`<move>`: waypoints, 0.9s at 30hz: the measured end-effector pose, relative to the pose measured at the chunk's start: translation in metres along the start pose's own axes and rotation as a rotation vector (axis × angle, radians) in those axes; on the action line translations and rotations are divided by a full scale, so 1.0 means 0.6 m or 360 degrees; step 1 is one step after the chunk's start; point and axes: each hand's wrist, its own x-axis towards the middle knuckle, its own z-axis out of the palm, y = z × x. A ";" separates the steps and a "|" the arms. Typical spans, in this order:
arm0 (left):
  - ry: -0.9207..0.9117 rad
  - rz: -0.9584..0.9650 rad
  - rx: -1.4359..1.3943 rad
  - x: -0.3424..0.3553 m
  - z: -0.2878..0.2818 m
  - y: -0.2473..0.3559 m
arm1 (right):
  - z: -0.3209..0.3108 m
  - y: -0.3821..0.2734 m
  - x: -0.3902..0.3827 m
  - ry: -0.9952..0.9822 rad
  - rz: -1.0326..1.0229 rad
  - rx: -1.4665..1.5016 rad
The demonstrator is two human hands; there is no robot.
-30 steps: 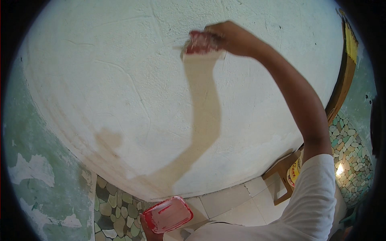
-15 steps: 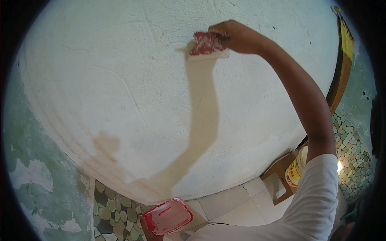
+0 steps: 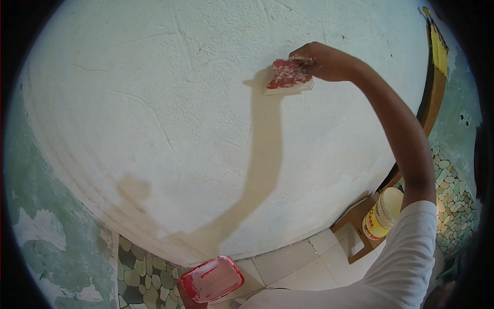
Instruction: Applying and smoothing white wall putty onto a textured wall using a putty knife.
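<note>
My right hand [image 3: 329,63] is closed around a wide putty scraper [image 3: 290,74] with a red, paste-smeared body. Its pale blade edge lies against, or very close to, the white plastered wall [image 3: 206,134]. Low in the view, my left hand [image 3: 191,299] grips the near-left side of a shallow red tray [image 3: 241,275]. White paste coats the inside of that tray. Most of the left hand's fingers are hidden behind the tray.
A yellow and white bucket [image 3: 378,221] stands beside a brown wooden frame [image 3: 355,252] on the tiled floor [image 3: 303,268]. Pebble stone [image 3: 149,273] adjoins a patchy green wall [image 3: 56,206] at left. A wooden edge with yellow cloth [image 3: 438,51] borders the right.
My right hand and the scraper have moved down and to the right along the wall, and the arm's shadow has shifted. The tray has barely moved.
</note>
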 end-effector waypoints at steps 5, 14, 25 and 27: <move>0.0000 -0.0013 0.0039 0.004 0.003 -0.005 | -0.011 0.077 0.051 0.0354 -0.0148 0.0096; -0.0070 0.0161 0.0121 0.012 -0.017 -0.006 | 0.030 0.019 -0.021 -0.0051 -0.0243 0.0070; -0.0121 -0.0016 0.0018 0.014 -0.010 -0.022 | -0.063 0.042 0.060 0.0603 -0.0374 0.0096; -0.0082 0.0003 0.0000 0.012 -0.014 -0.023 | -0.052 0.044 0.049 0.0824 -0.0395 0.0224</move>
